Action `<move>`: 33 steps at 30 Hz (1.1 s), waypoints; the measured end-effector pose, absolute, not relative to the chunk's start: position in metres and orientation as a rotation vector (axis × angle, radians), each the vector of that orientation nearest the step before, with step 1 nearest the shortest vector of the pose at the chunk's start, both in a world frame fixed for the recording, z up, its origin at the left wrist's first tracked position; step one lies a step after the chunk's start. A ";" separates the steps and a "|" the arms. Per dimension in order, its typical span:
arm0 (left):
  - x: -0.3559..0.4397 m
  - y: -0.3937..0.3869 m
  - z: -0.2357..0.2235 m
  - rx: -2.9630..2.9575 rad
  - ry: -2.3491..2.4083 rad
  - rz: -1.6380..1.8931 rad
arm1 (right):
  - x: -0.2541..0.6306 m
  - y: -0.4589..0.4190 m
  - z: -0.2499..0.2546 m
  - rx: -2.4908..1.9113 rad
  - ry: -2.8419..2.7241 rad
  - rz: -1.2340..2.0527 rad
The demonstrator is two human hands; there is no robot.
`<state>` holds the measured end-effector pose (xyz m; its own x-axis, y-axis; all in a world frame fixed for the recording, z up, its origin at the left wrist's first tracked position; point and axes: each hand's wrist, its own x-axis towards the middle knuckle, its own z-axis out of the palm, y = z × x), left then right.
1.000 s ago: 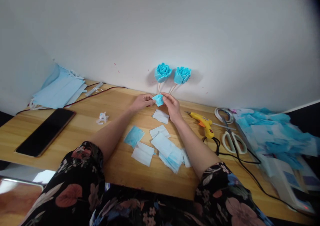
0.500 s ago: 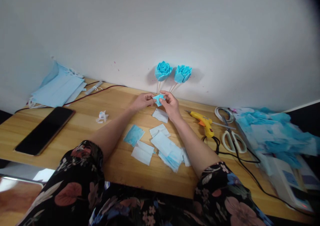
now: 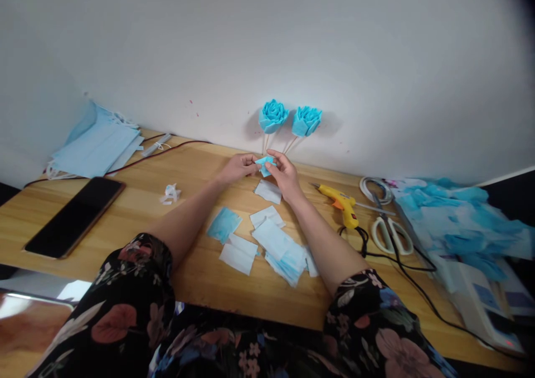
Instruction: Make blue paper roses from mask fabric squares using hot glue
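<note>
Between both hands, a small piece of blue mask fabric [image 3: 264,169] is held just above the table, its edges partly covered by fingers. My left hand [image 3: 239,169] pinches its left edge. On the other side my right hand [image 3: 286,176] grips it with thumb and fingers. Right below lies a pale fabric piece [image 3: 268,191]. Nearer my body are a blue square [image 3: 224,224], a white square [image 3: 239,254] and a small overlapping stack of cut pieces [image 3: 280,244]. Two blue fabric roses [image 3: 273,116] on thin sticks lean against the wall behind my hands.
A yellow glue gun [image 3: 339,202], white-handled scissors [image 3: 392,236] and a wire coil [image 3: 375,191] lie right, with a cable running forward. A heap of blue fabric [image 3: 455,216] and a white power strip [image 3: 480,305] are far right. Left are a phone [image 3: 75,216], face masks [image 3: 98,146] and a scrap [image 3: 170,194].
Both hands keep hold of the blue fabric piece, with only a slight shift in the fingers and the fabric. The objects on the table stay in place.
</note>
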<state>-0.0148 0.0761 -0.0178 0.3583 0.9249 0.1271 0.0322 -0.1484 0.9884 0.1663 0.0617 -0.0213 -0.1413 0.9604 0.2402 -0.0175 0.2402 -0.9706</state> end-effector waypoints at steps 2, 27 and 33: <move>-0.015 0.077 -0.019 1.518 0.923 0.993 | 0.166 0.063 -0.024 -0.968 -1.447 1.130; -0.017 0.078 -0.018 1.452 0.866 1.116 | 0.168 0.067 -0.027 -0.952 -1.380 0.972; -0.015 0.077 -0.016 1.463 0.869 1.050 | 0.167 0.065 -0.025 -0.959 -1.413 0.972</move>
<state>-0.0148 0.0770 -0.0164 0.3420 0.9278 0.1488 -0.0275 -0.1483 0.9886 0.1675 0.0651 -0.0254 -0.0542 0.9426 0.3296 0.0288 0.3314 -0.9430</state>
